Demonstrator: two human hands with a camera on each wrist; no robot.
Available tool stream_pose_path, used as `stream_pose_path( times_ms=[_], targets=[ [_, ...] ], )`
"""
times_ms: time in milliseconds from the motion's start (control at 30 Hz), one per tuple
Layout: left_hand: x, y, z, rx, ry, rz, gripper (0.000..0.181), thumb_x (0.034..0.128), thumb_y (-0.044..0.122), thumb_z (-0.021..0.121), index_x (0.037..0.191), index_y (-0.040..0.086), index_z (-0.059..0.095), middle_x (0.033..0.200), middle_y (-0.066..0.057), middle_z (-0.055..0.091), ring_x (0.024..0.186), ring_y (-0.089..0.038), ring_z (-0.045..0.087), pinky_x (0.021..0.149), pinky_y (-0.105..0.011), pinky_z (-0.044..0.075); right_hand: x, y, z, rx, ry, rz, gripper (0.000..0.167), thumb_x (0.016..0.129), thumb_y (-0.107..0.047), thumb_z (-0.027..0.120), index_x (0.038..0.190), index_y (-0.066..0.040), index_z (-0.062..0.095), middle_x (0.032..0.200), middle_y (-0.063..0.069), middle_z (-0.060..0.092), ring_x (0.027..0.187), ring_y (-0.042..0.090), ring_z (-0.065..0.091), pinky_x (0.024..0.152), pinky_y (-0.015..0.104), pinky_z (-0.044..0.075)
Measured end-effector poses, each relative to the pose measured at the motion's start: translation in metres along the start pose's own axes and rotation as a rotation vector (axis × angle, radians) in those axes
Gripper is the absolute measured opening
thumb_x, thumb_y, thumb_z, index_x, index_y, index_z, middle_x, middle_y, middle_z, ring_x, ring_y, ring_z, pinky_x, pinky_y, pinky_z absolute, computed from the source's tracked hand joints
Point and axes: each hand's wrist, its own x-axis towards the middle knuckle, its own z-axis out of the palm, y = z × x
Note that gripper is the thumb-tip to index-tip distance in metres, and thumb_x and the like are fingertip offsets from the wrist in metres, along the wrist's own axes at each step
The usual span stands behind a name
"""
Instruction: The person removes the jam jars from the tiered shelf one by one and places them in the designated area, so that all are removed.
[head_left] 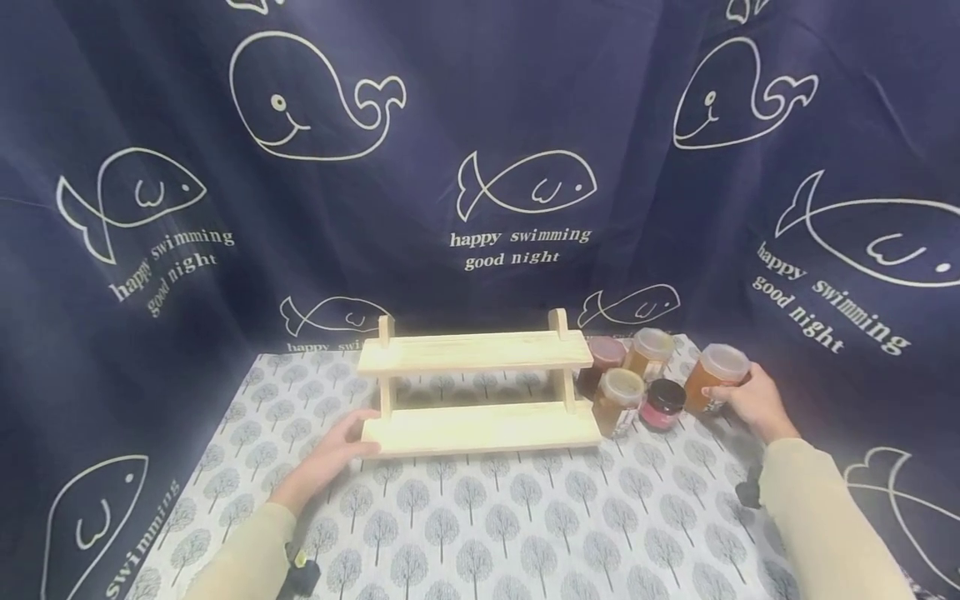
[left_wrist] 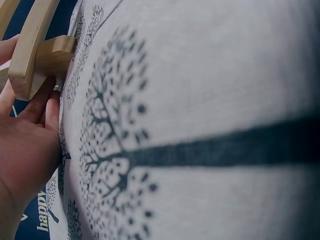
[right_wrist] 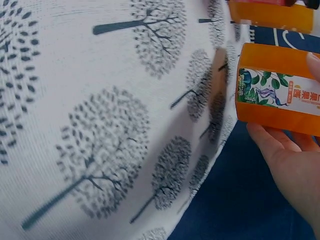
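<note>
A two-tier wooden shelf (head_left: 480,427) stands on the tree-print cloth in the head view. My left hand (head_left: 336,454) grips the left end of its lower board; in the left wrist view, fingers (left_wrist: 39,106) reach beneath the board's end (left_wrist: 25,65). On the right, my right hand (head_left: 759,407) holds an amber jar (head_left: 705,382) with a pale lid, fingers and thumb around its side. The right wrist view shows this jar (right_wrist: 275,52) with a printed label, a gap between it and the cloth.
Beside the shelf's right end stand a pink jar with a black lid (head_left: 662,406), two amber jars (head_left: 615,408) (head_left: 647,357) and a dark reddish jar (head_left: 600,358). A navy curtain (head_left: 420,250) with whales and fish hangs behind the table (head_left: 480,533).
</note>
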Motion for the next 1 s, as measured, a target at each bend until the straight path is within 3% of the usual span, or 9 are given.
stream_pose_path(
  times_ms=[167,533,733,867,933,1000],
  targets=[
    [0.001,-0.003,0.000,0.012,0.001,0.002,0.062,0.0881,0.027,0.076,0.144,0.021,0.050,0.157,-0.009,0.039,0.146,-0.037,0.028,0.115,-0.071,0.011,-0.004,0.008,0.011,0.028,0.008,0.024,0.084,0.082,-0.011,0.081,0.141,0.020,0.030,0.132,0.042,0.046,0.118,0.052,0.049,0.100,0.063,0.041],
    [0.005,0.005,0.001,0.007,-0.013,-0.011,0.061,0.0886,0.026,0.074,0.144,0.022,0.050,0.158,-0.011,0.035,0.147,-0.038,0.025,0.115,-0.071,0.008,-0.011,0.017,0.021,0.114,-0.031,0.035,0.088,0.083,-0.009,0.079,0.146,0.018,0.024,0.140,0.041,0.042,0.125,0.051,0.044,0.105,0.067,0.036],
    [0.013,0.007,0.004,-0.004,-0.012,0.014,0.061,0.0890,0.025,0.074,0.144,0.019,0.049,0.159,-0.014,0.033,0.148,-0.039,0.022,0.116,-0.069,0.006,0.001,0.013,0.014,0.130,-0.066,0.022,0.092,0.084,-0.009,0.077,0.150,0.016,0.018,0.144,0.042,0.037,0.131,0.055,0.038,0.109,0.068,0.031],
    [0.017,0.006,0.005,0.025,-0.001,0.021,0.060,0.0892,0.027,0.074,0.144,0.020,0.049,0.159,-0.013,0.033,0.149,-0.038,0.019,0.117,-0.069,0.006,0.003,0.009,0.006,0.162,-0.107,0.033,0.094,0.084,-0.001,0.071,0.153,0.014,0.008,0.149,0.044,0.029,0.135,0.059,0.032,0.111,0.070,0.025],
    [0.018,0.007,0.004,0.032,-0.009,0.021,0.061,0.0892,0.028,0.074,0.144,0.020,0.049,0.159,-0.011,0.034,0.149,-0.037,0.019,0.117,-0.068,0.007,0.002,0.006,0.001,0.183,-0.050,0.036,0.090,0.087,0.003,0.064,0.154,0.012,0.006,0.151,0.043,0.026,0.137,0.059,0.029,0.113,0.068,0.024],
    [0.018,0.009,0.003,0.034,-0.016,0.023,0.062,0.0892,0.028,0.074,0.145,0.019,0.049,0.158,-0.011,0.035,0.149,-0.037,0.020,0.117,-0.068,0.007,0.000,0.000,-0.003,0.193,0.062,0.032,0.084,0.089,0.004,0.057,0.157,0.007,0.008,0.154,0.040,0.024,0.140,0.057,0.026,0.116,0.064,0.023]
  ],
)
